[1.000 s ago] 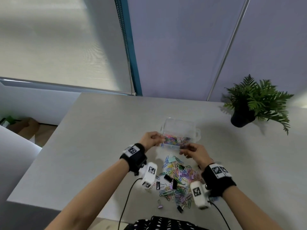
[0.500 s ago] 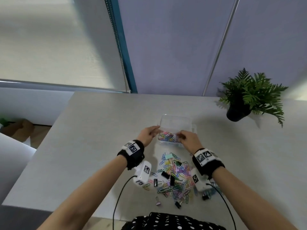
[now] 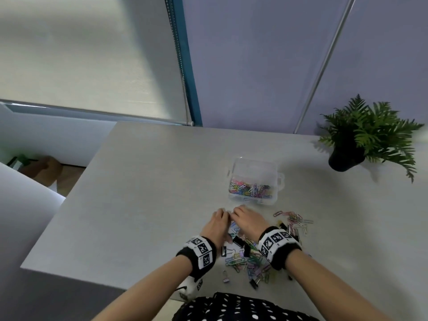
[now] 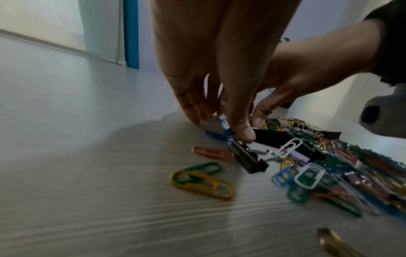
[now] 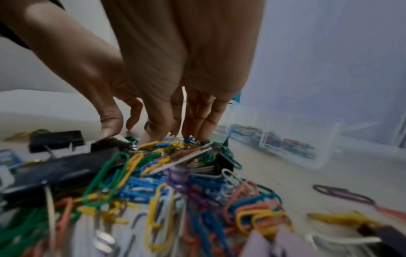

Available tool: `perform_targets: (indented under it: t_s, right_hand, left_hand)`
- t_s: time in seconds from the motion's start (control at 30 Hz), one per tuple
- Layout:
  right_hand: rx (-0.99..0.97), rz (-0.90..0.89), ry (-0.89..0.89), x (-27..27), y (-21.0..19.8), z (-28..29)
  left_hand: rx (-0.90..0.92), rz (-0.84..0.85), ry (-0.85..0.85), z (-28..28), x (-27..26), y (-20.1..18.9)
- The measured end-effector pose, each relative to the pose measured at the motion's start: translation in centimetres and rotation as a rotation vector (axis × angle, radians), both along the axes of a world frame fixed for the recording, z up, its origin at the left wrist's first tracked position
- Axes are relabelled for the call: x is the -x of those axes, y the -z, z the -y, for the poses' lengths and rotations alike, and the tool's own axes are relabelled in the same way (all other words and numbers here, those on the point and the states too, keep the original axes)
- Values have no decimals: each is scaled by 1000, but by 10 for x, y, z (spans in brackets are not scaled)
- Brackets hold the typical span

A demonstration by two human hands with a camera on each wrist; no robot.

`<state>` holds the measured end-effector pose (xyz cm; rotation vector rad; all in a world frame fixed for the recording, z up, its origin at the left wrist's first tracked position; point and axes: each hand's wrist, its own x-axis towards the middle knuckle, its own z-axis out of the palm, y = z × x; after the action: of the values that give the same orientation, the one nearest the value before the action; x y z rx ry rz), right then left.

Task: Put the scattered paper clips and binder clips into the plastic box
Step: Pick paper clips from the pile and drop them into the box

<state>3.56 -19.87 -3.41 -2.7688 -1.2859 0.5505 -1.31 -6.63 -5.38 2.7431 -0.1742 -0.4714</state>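
The clear plastic box (image 3: 252, 200) stands open on the table and holds several coloured paper clips; its wall shows in the right wrist view (image 5: 307, 139). Nearer me lies a pile of coloured paper clips and black binder clips (image 3: 250, 260). My left hand (image 3: 217, 225) and right hand (image 3: 249, 220) are side by side at the pile's far edge, fingers pointing down. Left fingertips and thumb (image 4: 217, 121) touch the table and a blue clip beside a black binder clip (image 4: 248, 158). Right fingertips (image 5: 175, 133) press on top of the pile. Neither hand visibly grips anything.
A smaller scatter of paper clips (image 3: 296, 222) lies right of the hands. Two small binder clips (image 3: 225, 280) sit near the table's front edge. A potted fern (image 3: 347, 156) stands at the back right. The table's left edge (image 3: 69, 198) drops to the floor.
Both hands have drawn back from the box, where they were over the clips inside, and come down onto the far edge of the pile.
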Motion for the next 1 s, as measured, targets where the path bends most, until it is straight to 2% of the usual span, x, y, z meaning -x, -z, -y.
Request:
perform_targets:
  t_s: [0.17,0.3,0.33,0.47,0.63,0.77,0.9,1.0]
  right_hand:
    - [-47,71,25,0,-4,9]
    - [9,-1,31,4,-4,12]
    - [-1,69,24,5,-5,12]
    - [-42,-118,35,2,2,20]
    - [-246,-322,230,-1,3,29]
    - [-517,-505,455,-8,-10,37]
    - [-613,-490,652,-35,-20,48]
    - [-687,-391,794,-59,-27,54]
  left_hand:
    - [35,14,6,8,-1,-6]
    - [-5,-27,40,10,-3,-10]
    - [-19,-35,53,10,-3,-11]
    - [-57,-77,98,9,-3,-14]
    - [32,-160,37,-5,-6,-19]
    - [172,-200,-78,-15,-17,-36]
    - [422,-222,-222,-14,-52,-58]
    - [477,-156,-259,-6,-91,-69]
